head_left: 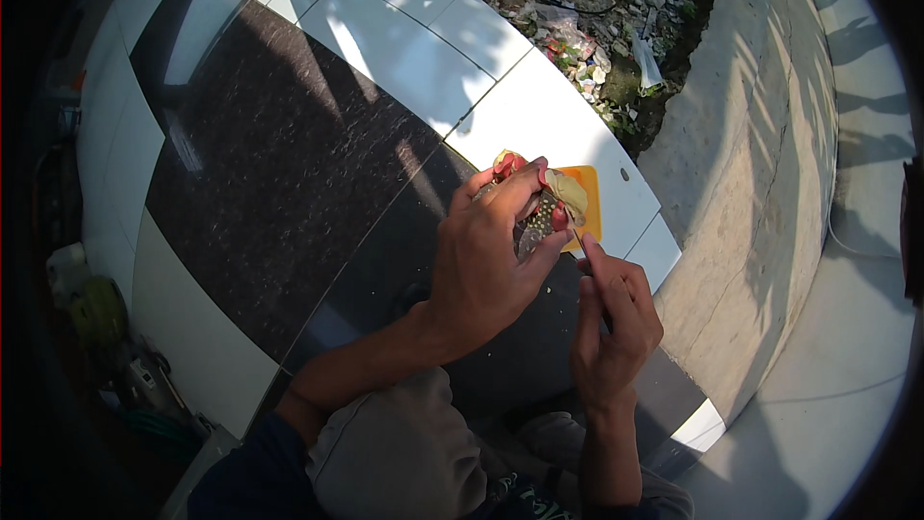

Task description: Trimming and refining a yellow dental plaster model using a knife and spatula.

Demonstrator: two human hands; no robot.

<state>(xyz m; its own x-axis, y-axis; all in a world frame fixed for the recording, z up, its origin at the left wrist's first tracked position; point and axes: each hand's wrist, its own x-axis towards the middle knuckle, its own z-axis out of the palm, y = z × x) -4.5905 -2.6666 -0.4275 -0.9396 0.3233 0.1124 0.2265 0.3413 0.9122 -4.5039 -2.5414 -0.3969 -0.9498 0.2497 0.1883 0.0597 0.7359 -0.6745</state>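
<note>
My left hand (481, 248) is closed around a small cream-yellow and red object (568, 195) with a dotted, speckled middle. Its curved cream parts look like petals or shells, but I cannot tell its kind, and my fingers cover much of it. My right hand (616, 313) is closed on a thin tool (581, 248) with a dark handle, pinched between thumb and fingers. The slim end of the tool meets the object's lower right side, close to my left thumb. Under and behind the object shows a yellow-orange container (594, 197).
Around me is a floor of dark tiles (289, 164) and white tiles (558, 96). Beyond its edge lies ground with litter (587, 48). A rough concrete ledge (751, 183) runs along the right. At the lower left are a green object (99, 313) and some tools.
</note>
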